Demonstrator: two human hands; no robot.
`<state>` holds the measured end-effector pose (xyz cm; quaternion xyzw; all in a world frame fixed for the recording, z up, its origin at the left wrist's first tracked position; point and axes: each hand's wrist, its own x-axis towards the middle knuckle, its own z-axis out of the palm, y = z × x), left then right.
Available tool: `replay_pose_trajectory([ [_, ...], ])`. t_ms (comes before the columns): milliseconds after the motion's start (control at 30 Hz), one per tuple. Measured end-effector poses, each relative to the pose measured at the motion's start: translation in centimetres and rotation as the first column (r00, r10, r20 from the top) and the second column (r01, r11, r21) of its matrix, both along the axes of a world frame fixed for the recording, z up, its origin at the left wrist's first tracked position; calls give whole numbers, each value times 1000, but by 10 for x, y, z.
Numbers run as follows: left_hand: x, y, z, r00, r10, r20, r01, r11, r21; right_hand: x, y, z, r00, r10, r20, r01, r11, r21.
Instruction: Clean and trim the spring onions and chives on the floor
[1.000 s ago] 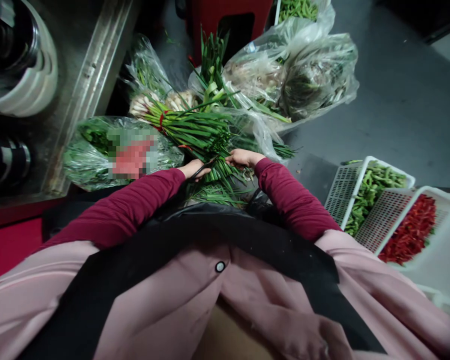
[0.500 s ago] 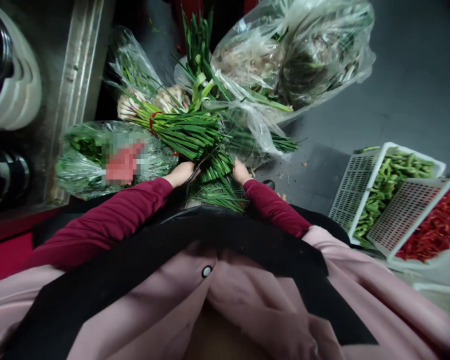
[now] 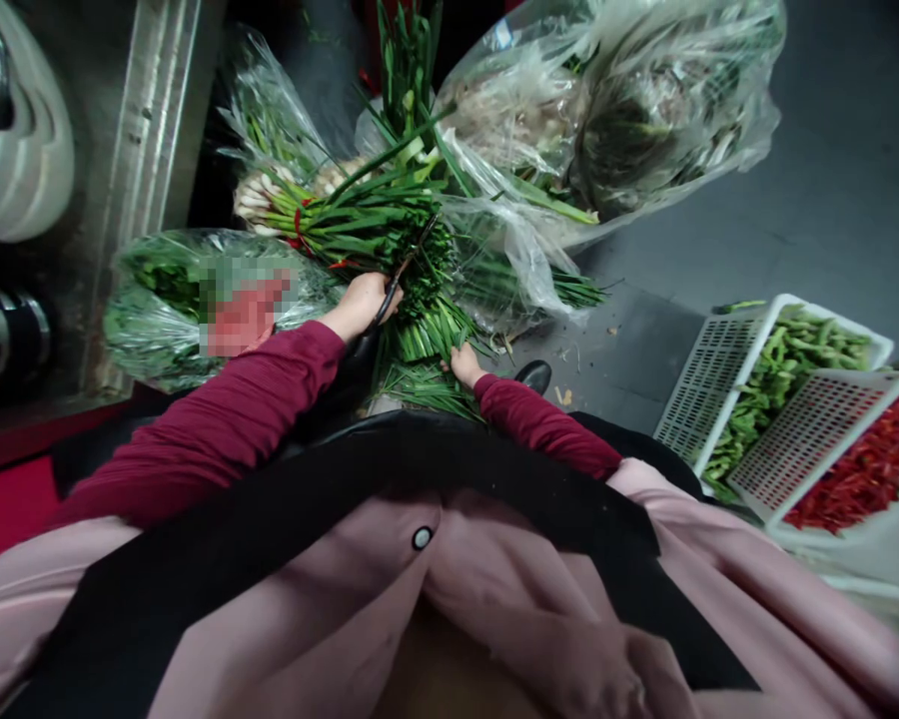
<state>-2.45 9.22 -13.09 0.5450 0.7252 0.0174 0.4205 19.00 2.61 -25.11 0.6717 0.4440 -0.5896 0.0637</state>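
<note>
My left hand (image 3: 364, 303) is closed around the dark handles of a pair of scissors (image 3: 414, 252). Their blades point up and to the right, along the leaf ends of a bunch of green onions (image 3: 345, 225). White bulbs face left on that bunch, and a red tie binds its stalks. My right hand (image 3: 465, 365) is closed at the edge of some green onion tops (image 3: 427, 335) just below the bunch; part of its grip is hidden. More loose green leaves (image 3: 435, 387) lie beneath, close to my lap.
Clear plastic bags of vegetables (image 3: 644, 130) stand beyond at the upper right. A bag of leafy greens (image 3: 157, 300) is at the left. White baskets hold green peppers (image 3: 794, 369) and red peppers (image 3: 869, 459) at the right. White tubs (image 3: 37, 150) stand upper left.
My left hand and the scissors have moved up, and the blades show more clearly against the bunch's leaf ends. My right hand has shifted slightly down and left with the green tops.
</note>
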Motion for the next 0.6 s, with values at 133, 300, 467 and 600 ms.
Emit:
replay_pose_trajectory([
  [133, 1, 8, -1, 992, -126, 20, 126, 991, -47, 1, 5, 14, 992, -78, -98, 70, 994, -80],
  [300, 3, -35, -10, 983, -183, 19, 184, 980, -75, 26, 16, 32, 943, -181, -278, 155, 981, -114],
  [467, 1, -101, -14, 977, -72, 202, 152, 895, -418, 31, 5, 42, 940, -184, -287, 163, 982, -97],
  [600, 18, -99, -24, 961, 22, 277, 134, 835, -533, 19, -1, 50, 943, -205, -264, 190, 978, -81],
])
